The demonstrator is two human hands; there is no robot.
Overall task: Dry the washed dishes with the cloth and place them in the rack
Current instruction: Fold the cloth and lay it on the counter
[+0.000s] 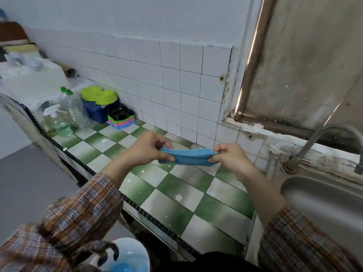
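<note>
In the head view, the left hand [151, 147] and the right hand [229, 156] are each pinching one end of the blue cloth [188, 158], holding it stretched between them above the green-and-white tiled counter [172, 195], beside the sink [322, 197].

There are two hands [145, 149] [232, 159], one blue cloth [188, 158], two lime bowls [91, 93] [106, 97], two clear bottles [72, 107] [59, 123], one tap [322, 132] and one sink [314, 186].
</note>
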